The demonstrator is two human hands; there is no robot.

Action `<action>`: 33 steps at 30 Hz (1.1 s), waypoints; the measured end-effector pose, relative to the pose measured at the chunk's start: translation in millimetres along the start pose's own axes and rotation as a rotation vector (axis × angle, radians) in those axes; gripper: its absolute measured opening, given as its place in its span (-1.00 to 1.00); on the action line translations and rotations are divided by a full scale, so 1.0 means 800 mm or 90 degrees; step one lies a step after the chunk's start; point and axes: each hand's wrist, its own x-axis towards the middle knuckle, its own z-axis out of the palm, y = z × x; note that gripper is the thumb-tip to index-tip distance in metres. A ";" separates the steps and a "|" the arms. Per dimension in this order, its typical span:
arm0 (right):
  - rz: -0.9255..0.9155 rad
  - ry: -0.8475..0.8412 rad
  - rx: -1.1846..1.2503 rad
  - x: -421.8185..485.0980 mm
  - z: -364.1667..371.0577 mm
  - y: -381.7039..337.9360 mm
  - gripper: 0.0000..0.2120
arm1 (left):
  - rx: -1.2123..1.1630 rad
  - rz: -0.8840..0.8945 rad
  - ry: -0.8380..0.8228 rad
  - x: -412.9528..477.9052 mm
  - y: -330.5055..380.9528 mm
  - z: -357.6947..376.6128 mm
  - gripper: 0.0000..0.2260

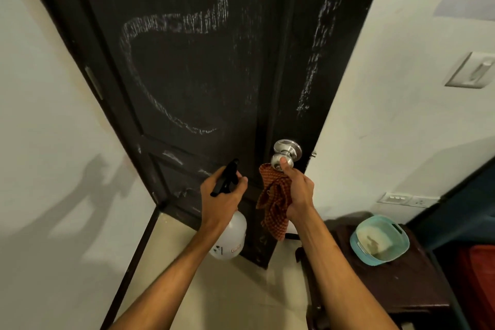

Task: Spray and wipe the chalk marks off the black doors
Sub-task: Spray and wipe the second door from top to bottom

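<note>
A black door (pixel 203 67) fills the upper middle of the view. White chalk marks (pixel 160 27) loop across its upper panel, and more run down its right stile. My left hand (pixel 222 195) grips the black trigger head of a white spray bottle (pixel 230 238), which hangs below my fist in front of the door's lower part. My right hand (pixel 297 193) holds a red-brown checked cloth (pixel 276 201) and its thumb and fingers rest on the silver door knob (pixel 286 153).
White walls flank the door on both sides. A dark wooden table (pixel 401 289) stands at lower right with a teal plastic basin (pixel 380 241) on it. Wall switches (pixel 474 69) and sockets (pixel 407 199) sit on the right wall. Pale floor tiles lie below.
</note>
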 end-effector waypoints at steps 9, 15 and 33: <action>0.010 -0.005 -0.010 0.078 -0.003 -0.039 -0.58 | -0.014 0.011 -0.027 0.074 0.004 0.048 -0.89; 0.020 -0.006 0.028 0.101 0.002 -0.050 -0.39 | -0.023 0.020 -0.089 0.125 -0.002 0.059 -0.84; -0.536 0.224 -0.013 0.007 0.067 -0.123 -0.32 | -0.075 0.100 -0.191 0.210 0.058 0.055 -0.89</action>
